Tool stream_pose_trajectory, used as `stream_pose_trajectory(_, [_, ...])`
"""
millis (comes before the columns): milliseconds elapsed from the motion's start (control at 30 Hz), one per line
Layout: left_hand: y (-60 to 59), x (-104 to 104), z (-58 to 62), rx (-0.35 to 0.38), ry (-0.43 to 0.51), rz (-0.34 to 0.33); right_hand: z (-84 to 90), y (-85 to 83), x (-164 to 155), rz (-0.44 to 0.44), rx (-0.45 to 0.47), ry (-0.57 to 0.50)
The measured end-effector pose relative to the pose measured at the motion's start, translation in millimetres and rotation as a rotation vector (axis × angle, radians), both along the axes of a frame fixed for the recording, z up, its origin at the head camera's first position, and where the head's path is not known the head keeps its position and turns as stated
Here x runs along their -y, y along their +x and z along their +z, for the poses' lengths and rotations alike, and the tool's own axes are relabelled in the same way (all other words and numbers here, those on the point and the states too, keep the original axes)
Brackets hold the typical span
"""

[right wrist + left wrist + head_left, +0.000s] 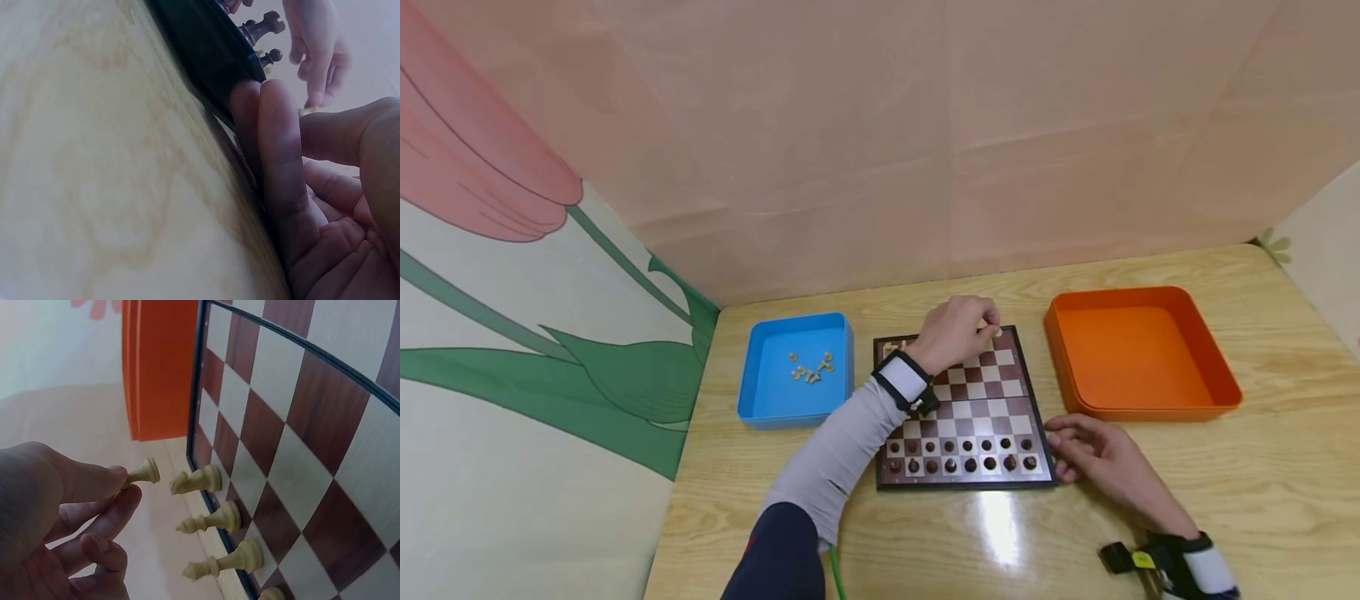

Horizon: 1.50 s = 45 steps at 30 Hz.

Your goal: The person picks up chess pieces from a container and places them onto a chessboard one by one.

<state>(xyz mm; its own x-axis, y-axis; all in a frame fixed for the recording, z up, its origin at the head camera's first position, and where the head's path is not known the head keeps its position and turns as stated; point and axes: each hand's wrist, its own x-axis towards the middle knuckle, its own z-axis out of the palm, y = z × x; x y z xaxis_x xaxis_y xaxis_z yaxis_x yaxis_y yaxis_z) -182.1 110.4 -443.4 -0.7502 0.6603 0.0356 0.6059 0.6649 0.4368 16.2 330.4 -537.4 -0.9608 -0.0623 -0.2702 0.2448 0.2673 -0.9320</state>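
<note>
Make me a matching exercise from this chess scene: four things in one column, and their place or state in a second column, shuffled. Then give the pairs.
1. left hand
2. right hand
3. blue tray
4. orange tray

A. right of the chessboard, nothing seen inside
B. pinches a pale chess piece
C. holds several pale pieces
D. fingers against the board's near right edge

Pairs: 1-B, 2-D, 3-C, 4-A

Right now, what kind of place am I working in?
Probably a staged tabletop recording booth, not a lived-in room: a wooden table closed in by pink paper backdrop, with a chessboard set between a blue tray and an orange tray.
</note>
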Motion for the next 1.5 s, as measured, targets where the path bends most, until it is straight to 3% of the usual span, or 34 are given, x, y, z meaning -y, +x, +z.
stream_pose_trajectory(200, [0.7,-8.6,-4.1,-0.014,-0.048,-0.005,-0.4,-2.1,0.8,-0.002,0.010,0.023])
stream_pose_trajectory(500, [1.4,-18.3,-12.8,-0.095,-0.096,-0.010,-0.9,-3.1,1.6,-0.002,0.019,0.042])
stream_pose_trajectory(1500, [-0.4,-16.3,-25.2,-0.073,-0.118,0.014,-1.8,-1.6,3.9,0.011,0.015,0.028])
